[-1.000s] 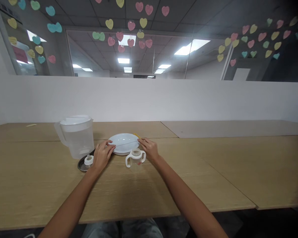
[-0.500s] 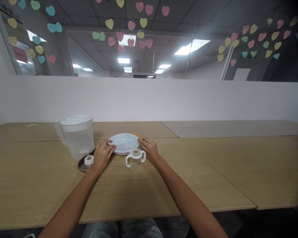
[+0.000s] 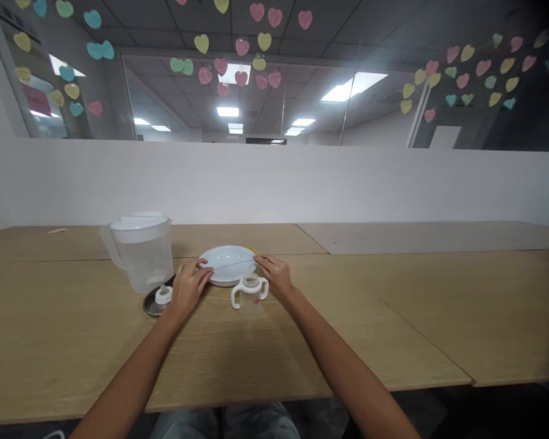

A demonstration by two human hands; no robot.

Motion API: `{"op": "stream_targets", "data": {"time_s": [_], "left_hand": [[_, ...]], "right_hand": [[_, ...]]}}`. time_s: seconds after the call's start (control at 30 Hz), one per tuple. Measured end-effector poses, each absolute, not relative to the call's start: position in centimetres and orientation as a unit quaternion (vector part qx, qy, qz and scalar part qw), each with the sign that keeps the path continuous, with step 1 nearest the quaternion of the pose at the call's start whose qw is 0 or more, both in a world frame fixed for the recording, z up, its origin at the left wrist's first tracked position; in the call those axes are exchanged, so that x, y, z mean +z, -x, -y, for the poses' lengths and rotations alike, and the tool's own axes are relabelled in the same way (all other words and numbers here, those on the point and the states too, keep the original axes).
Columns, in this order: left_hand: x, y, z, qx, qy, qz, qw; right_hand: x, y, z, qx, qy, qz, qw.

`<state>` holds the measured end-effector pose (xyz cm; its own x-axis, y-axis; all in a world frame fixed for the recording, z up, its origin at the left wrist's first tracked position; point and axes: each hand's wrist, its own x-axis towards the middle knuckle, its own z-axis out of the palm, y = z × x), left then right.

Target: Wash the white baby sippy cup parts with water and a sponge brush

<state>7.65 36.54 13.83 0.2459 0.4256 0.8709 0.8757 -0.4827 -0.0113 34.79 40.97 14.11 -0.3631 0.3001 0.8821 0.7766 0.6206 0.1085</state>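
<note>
Between my two hands a thin dark wire-like strand (image 3: 233, 264) runs almost straight above a white plate (image 3: 229, 253). My left hand (image 3: 190, 285) pinches its left end at the plate's near left rim. At the right rim, the fingers of my right hand (image 3: 275, 274) are closed on the other end. Something thin and yellow (image 3: 252, 249) shows just beyond my right fingertips; whether it joins the strand I cannot tell. A clear baby bottle (image 3: 250, 297) with two white handles stands upright without a lid, in front of the plate and near my right hand.
Left of my left hand, a dark round tray (image 3: 152, 308) carries a white bottle cap with a teat (image 3: 163, 295). Behind it stands a translucent lidded pitcher (image 3: 144, 256). The wooden table (image 3: 393, 305) reaches back to a white wall (image 3: 274, 183) below a window.
</note>
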Motion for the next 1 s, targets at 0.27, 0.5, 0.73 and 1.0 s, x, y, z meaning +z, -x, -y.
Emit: {"op": "stream_targets", "data": {"time_s": [0.27, 0.5, 0.73, 1.0], "left_hand": [[13.90, -7.72, -36.49, -0.430, 0.741, 0.446, 0.261], [14.10, -7.76, -36.32, -0.428, 0.742, 0.444, 0.263], [14.35, -7.82, -36.23, -0.446, 0.739, 0.432, 0.262], [13.91, -7.88, -36.57, -0.442, 0.757, 0.410, 0.252]], "right_hand": [[14.04, -34.82, -41.02, -0.266, 0.347, 0.781, 0.446], [13.87, -34.89, -41.21, -0.259, 0.347, 0.785, 0.443], [13.73, -34.96, -41.34, -0.265, 0.350, 0.785, 0.438], [13.62, -34.93, -41.30, -0.262, 0.346, 0.786, 0.439]]}}
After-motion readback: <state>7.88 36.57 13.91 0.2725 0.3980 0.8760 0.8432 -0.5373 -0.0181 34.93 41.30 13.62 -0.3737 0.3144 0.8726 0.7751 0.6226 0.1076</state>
